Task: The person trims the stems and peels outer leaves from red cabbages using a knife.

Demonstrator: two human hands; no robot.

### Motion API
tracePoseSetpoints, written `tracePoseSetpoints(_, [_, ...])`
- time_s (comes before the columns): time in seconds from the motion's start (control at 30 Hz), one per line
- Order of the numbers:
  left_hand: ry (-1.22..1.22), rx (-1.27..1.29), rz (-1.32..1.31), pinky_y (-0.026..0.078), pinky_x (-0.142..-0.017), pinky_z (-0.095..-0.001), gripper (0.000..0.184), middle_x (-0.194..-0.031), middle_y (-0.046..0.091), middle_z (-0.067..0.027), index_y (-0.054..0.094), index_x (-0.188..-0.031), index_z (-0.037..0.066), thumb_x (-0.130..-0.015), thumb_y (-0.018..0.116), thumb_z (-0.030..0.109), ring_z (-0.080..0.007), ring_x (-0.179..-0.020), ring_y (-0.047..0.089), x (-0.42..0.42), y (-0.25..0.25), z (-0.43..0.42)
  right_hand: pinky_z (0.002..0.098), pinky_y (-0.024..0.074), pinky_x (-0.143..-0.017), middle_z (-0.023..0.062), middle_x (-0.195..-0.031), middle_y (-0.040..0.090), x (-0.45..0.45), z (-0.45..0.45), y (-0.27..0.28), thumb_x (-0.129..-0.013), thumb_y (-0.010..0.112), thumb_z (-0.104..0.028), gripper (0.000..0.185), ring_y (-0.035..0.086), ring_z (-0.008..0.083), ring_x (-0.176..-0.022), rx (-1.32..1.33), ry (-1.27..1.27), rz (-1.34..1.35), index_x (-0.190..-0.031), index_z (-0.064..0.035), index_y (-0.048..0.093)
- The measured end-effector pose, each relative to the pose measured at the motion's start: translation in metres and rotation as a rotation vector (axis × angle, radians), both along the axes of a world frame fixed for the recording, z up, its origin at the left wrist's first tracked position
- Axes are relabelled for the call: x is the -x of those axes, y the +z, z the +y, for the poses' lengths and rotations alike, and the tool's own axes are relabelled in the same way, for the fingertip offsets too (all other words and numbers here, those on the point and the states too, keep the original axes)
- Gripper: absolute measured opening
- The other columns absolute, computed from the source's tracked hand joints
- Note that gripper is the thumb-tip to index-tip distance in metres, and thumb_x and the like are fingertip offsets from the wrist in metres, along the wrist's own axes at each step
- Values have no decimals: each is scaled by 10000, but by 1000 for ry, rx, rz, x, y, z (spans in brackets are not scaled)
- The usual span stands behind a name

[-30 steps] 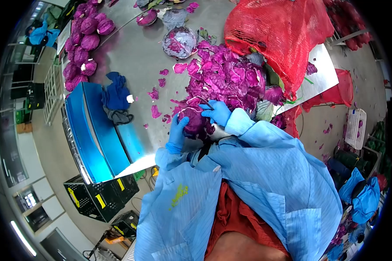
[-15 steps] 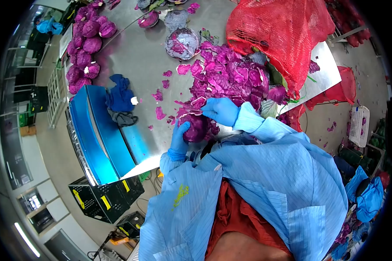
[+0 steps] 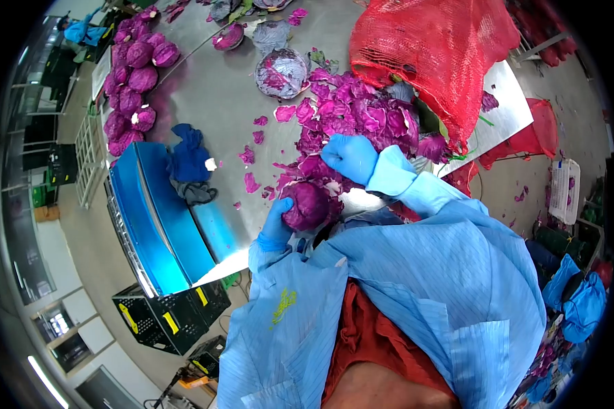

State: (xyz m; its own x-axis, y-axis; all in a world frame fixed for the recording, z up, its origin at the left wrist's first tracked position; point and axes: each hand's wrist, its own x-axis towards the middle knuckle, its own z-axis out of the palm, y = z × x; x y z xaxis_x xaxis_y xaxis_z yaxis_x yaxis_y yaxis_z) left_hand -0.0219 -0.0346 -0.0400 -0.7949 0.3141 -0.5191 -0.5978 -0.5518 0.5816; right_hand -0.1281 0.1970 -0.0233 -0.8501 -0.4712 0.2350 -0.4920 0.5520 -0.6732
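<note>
A peeled red cabbage [image 3: 307, 206] rests in my left hand [image 3: 275, 223], whose blue-gloved fingers and thumb grip its left side near the table's front edge. Just above and to the right, my right hand [image 3: 350, 159], also in a blue glove, is closed with its fingers curled. Whatever it might hold is hidden. Beneath and beyond that hand lies a pile of loose purple cabbage leaves [image 3: 368, 116]. An untrimmed cabbage [image 3: 282, 73] with dull outer leaves sits behind the pile.
Peeled cabbages [image 3: 142, 79] are heaped at the far left. A blue metal box [image 3: 160, 218] stands at the left edge, beside a dark blue cloth [image 3: 188, 153]. At the right lies a red mesh sack [image 3: 436, 54]. Black crates [image 3: 174, 317] stand below the table's left side.
My right hand has lifted slightly away from the cabbage, and its fingers have curled into a fist. The left hand still holds the cabbage, whose top is now more exposed.
</note>
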Motion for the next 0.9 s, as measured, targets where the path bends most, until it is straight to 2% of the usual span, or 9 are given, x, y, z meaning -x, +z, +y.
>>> tracePoseSetpoints(0.13, [-13,-60,1,389,-1055,-450,835,-1332,498,-189,350,-1398,-10,-764,674,426,-316,-1218,504,-6,-2,-3,416,494,-629,155,-784,620,2,3,8,-809,633,-177,125,623,335,-721,130,64,-42,-845,-63,670])
tracePoseSetpoints(0.23, [-63,-232,131,367,-1069,-459,943,-1377,443,-208,287,-1430,-18,-734,670,489,-331,-1251,467,1,2,3,451,499,-698,164,-873,656,28,17,-11,-860,594,-274,222,634,354,-789,2,-123,-241,-864,-75,693])
tracePoseSetpoints(0.33, [-35,-342,151,348,-1082,-464,1005,-1405,406,-213,244,-1447,-24,-711,665,515,-337,-1280,436,-4,4,6,457,494,-715,181,-883,650,33,19,-8,-870,599,-275,239,632,366,-810,126,-190,-196,-906,-60,696])
tracePoseSetpoints(0.47, [23,-436,138,350,-1080,-475,1020,-1395,415,-219,242,-1447,-19,-689,689,498,-347,-1272,442,-1,4,13,432,508,-770,180,-1049,631,32,11,-10,-874,624,-279,378,632,368,-875,33,-316,-82,-1183,-62,607])
tracePoseSetpoints(0.5, [29,-453,150,343,-1088,-463,1002,-1393,419,-209,252,-1443,-21,-689,691,470,-338,-1278,439,1,4,14,405,514,-792,185,-1082,619,27,7,-8,-856,655,-273,463,634,363,-901,167,-260,-108,-1247,-45,556])
tracePoseSetpoints(0.6, [-18,-286,142,374,-1068,-452,1010,-1371,443,-201,260,-1440,-10,-660,729,428,-326,-1247,472,1,1,9,337,517,-768,122,-991,652,9,-2,25,-784,755,-286,475,648,204,-877,408,24,-812,-1170,-43,622])
tracePoseSetpoints(0.67, [-62,-212,133,394,-1053,-433,1011,-1354,460,-188,273,-1435,-2,-639,749,401,-308,-1226,493,1,8,12,270,518,-744,46,-1052,670,-4,-13,7,-804,742,-131,467,615,97,-846,346,225,-594,-1230,-20,587])
tracePoseSetpoints(0.83, [-159,-152,170,428,-1023,-396,1016,-1318,490,-155,306,-1416,8,-605,788,386,-269,-1193,524,4,30,22,245,494,-622,35,-1049,673,-10,-13,8,-810,723,-116,330,587,76,-772,424,338,-1008,-1131,-58,665])
tracePoseSetpoints(0.9, [-152,-140,214,431,-1019,-391,1021,-1308,496,-143,316,-1408,9,-594,798,394,-259,-1179,534,7,49,31,253,496,-647,35,-1033,676,-17,-12,11,-819,708,-107,310,587,80,-781,493,342,-944,-1121,-53,666])
